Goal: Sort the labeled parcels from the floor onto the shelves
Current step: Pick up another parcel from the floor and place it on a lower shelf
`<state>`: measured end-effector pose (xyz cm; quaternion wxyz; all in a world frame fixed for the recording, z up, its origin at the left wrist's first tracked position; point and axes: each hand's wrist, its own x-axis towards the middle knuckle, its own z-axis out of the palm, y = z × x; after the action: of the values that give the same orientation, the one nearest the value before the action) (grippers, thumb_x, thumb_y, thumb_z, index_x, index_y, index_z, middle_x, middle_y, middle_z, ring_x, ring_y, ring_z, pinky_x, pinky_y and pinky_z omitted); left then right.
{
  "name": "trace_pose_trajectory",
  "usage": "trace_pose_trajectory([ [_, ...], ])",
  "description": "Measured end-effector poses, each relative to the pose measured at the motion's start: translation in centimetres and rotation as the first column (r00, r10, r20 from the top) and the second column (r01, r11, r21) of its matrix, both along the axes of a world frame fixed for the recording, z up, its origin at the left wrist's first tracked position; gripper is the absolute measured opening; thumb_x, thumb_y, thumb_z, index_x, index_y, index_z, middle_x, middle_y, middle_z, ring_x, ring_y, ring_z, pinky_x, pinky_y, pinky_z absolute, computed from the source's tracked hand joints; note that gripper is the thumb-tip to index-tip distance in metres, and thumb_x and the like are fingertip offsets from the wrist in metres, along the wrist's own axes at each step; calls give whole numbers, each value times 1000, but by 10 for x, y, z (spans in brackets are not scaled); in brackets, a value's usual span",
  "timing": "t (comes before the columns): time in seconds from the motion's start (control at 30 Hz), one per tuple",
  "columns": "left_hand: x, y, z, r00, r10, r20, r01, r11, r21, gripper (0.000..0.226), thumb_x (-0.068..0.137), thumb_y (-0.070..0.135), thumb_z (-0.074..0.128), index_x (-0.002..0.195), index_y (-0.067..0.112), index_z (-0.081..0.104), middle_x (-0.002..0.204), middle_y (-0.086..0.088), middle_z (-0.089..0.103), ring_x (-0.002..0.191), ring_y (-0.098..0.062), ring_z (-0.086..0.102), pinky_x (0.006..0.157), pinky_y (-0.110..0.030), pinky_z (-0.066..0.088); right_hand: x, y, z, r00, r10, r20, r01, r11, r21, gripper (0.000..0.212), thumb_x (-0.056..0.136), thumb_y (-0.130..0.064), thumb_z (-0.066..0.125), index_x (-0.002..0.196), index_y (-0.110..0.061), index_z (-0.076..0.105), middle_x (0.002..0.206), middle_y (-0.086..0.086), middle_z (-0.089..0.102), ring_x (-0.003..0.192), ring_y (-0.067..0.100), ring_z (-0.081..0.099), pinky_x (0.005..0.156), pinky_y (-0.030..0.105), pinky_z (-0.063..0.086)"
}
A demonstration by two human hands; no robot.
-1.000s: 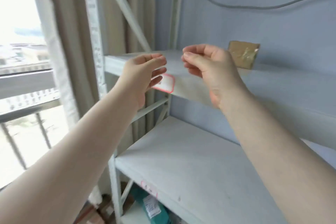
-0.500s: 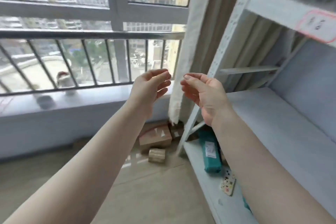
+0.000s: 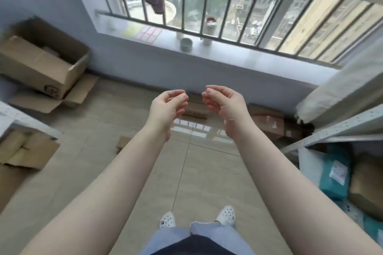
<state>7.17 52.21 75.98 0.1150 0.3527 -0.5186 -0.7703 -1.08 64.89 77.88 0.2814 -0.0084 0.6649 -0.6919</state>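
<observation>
brown cardboard parcels (image 3: 267, 123) lie on the tiled floor (image 3: 199, 172) under the window, beyond left hand (image 3: 167, 107) and right hand (image 3: 224, 105), both empty, fingers loosely curled apart.

Bare tiled floor (image 3: 186, 172) runs open down the middle, from the feet toward the window wall. Far ahead, brown parcels (image 3: 267, 122) line the foot of that wall. An open cardboard box (image 3: 41, 62) blocks the far left, flattened cardboard (image 3: 24, 151) the near left. The shelf frame (image 3: 339, 128) and a teal parcel (image 3: 333, 174) close off the right.
</observation>
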Motion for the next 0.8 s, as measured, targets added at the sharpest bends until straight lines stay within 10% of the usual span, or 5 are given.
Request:
trace_pose_trajectory([
  [0.8, 144, -303, -80, 802, 551, 230, -579, 811, 76, 9, 91, 10, 65, 93, 19, 65, 94, 1, 67, 81, -8, 63, 75, -20, 51, 76, -366, -98, 749, 636, 187, -662, 716, 221, 3, 87, -14, 66, 89, -15, 66, 81, 0, 68, 74, 13, 61, 81, 28, 53],
])
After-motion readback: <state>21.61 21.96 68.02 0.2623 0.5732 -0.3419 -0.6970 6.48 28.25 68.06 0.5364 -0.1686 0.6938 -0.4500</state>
